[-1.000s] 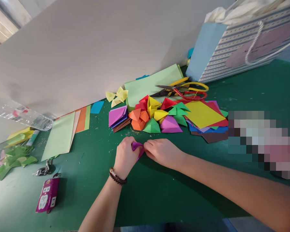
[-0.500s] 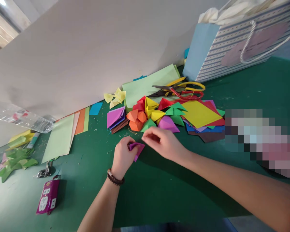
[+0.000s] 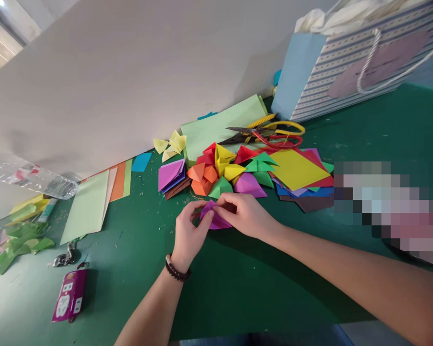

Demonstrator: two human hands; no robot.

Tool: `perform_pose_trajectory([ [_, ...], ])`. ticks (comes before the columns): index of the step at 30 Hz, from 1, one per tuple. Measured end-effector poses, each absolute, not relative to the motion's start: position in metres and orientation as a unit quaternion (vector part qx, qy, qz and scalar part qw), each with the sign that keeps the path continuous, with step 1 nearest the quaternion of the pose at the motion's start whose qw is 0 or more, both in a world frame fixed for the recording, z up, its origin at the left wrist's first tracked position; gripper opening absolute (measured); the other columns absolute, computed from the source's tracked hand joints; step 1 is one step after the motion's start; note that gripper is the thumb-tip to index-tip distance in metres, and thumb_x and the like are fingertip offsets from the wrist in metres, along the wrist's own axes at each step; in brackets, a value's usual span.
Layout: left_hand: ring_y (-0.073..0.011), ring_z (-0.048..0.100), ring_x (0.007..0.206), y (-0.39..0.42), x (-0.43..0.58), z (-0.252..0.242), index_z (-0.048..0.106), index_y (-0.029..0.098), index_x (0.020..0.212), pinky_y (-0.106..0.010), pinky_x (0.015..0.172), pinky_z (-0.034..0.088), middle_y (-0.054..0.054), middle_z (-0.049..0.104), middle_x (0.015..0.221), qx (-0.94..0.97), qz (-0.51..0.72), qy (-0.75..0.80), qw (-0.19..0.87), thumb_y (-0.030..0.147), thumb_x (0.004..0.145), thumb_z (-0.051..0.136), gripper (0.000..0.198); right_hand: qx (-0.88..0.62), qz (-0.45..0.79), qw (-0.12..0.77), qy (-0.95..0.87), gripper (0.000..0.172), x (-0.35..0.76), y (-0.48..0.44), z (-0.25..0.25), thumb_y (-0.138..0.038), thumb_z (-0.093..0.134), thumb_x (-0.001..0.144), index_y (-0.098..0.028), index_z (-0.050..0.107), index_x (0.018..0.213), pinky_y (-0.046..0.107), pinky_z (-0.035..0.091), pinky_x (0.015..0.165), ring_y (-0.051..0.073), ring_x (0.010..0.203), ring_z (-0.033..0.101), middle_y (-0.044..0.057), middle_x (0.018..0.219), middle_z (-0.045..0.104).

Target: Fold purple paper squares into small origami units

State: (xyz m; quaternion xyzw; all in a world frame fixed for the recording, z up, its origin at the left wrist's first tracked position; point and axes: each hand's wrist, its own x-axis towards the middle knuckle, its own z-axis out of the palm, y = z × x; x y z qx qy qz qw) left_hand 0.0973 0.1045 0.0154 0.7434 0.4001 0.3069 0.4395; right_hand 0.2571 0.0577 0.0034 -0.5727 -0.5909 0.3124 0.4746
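A small piece of folded purple paper (image 3: 216,220) sits between the person's two hands, held just above a dark green cutting mat (image 3: 238,288), near the mat's middle and just in front of a heap of paper shapes. It is probably light and thin, with soft creases that could crush under a hard squeeze, so its folded edges look like the surest place to pinch it. The left hand (image 3: 189,235), wearing a dark beaded bracelet (image 3: 175,271), is partly open, with its thumb and fingers closed on the paper's left side. The right hand (image 3: 243,216) comes in from the right, its fingers curled and pinching the paper's upper edge. The hands almost meet over the paper, hiding part of it. Directly ahead lies the heap of folded origami pieces (image 3: 220,173) in red, orange, yellow, green and pink, with a small stack of purple folded paper (image 3: 171,175) at its left. To its right, a square yellow paper sheet (image 3: 294,169) rests on other coloured sheets. Beyond the heap are scissors with yellow and red handles (image 3: 270,129), and a pale blue striped gift bag (image 3: 332,62) stands at the far right. A pale green paper sheet (image 3: 86,206) lies to the left.
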Motion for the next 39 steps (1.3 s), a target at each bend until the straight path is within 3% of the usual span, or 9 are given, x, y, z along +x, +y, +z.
perform_pose_trajectory([
  [8,-0.0146,0.059,0.076,0.101,0.096,0.022,0.061,0.019,0.072,-0.027,0.072,0.049,-0.001,0.063,0.074,0.821,0.343,0.381,0.253,0.019,0.086,0.057,0.014,-0.569,0.250,0.429,-0.656,0.015,0.255,0.052,0.004,-0.018,0.055,0.085,-0.018,0.060,0.071,0.023,0.038,0.053,0.013,0.060,0.057,0.001,0.067,0.064],
  [16,-0.0153,0.057,0.079,0.100,0.095,0.024,0.058,0.020,0.077,-0.028,0.075,0.048,-0.002,0.062,0.079,0.864,0.338,0.336,0.162,0.013,0.085,0.051,0.012,-0.568,0.214,0.414,-0.678,0.014,0.256,0.050,0.007,-0.017,0.055,0.084,-0.018,0.059,0.071,0.022,0.036,0.053,0.012,0.059,0.056,0.001,0.067,0.063],
  [23,-0.0172,0.051,0.073,0.095,0.099,0.025,0.052,0.020,0.062,-0.029,0.069,0.045,-0.003,0.057,0.069,0.891,0.313,0.325,0.043,0.009,0.082,0.050,0.022,-0.571,0.154,0.367,-0.718,0.017,0.250,0.046,0.006,-0.012,0.052,0.083,-0.018,0.057,0.067,0.024,0.036,0.056,0.013,0.061,0.056,0.002,0.065,0.061],
  [27,-0.0171,0.057,0.082,0.097,0.097,0.026,0.063,0.019,0.079,-0.029,0.077,0.047,-0.004,0.065,0.082,0.865,0.339,0.346,0.131,0.016,0.089,0.051,0.015,-0.570,0.211,0.419,-0.674,0.016,0.255,0.050,0.009,-0.018,0.052,0.086,-0.019,0.057,0.071,0.023,0.037,0.054,0.013,0.059,0.055,0.001,0.066,0.062],
  [29,-0.0159,0.060,0.084,0.100,0.094,0.027,0.065,0.019,0.089,-0.028,0.077,0.048,-0.004,0.067,0.088,0.828,0.349,0.380,0.220,0.022,0.095,0.044,0.022,-0.575,0.259,0.453,-0.630,0.017,0.259,0.053,0.011,-0.024,0.052,0.087,-0.019,0.056,0.071,0.023,0.037,0.052,0.012,0.057,0.055,0.000,0.065,0.062],
  [31,-0.0145,0.061,0.078,0.102,0.092,0.027,0.066,0.019,0.086,-0.026,0.071,0.048,-0.004,0.066,0.083,0.801,0.341,0.409,0.274,0.024,0.098,0.036,0.033,-0.579,0.287,0.471,-0.600,0.021,0.263,0.055,0.013,-0.028,0.053,0.088,-0.020,0.055,0.068,0.023,0.037,0.050,0.012,0.054,0.054,-0.001,0.062,0.062],
  [36,-0.0112,0.056,0.065,0.100,0.095,0.025,0.064,0.018,0.080,-0.021,0.061,0.046,-0.001,0.060,0.073,0.814,0.318,0.408,0.264,0.019,0.086,0.053,0.013,-0.585,0.278,0.478,-0.593,0.024,0.264,0.056,0.011,-0.030,0.053,0.087,-0.020,0.052,0.066,0.023,0.036,0.048,0.011,0.051,0.051,-0.002,0.060,0.060],
  [39,-0.0096,0.054,0.060,0.098,0.095,0.023,0.064,0.018,0.076,-0.020,0.057,0.046,0.000,0.059,0.069,0.809,0.330,0.412,0.258,0.018,0.085,0.054,0.013,-0.575,0.265,0.480,-0.607,0.012,0.261,0.055,0.010,-0.028,0.055,0.086,-0.019,0.060,0.080,0.023,0.040,0.051,0.011,0.055,0.054,0.000,0.071,0.065],
])
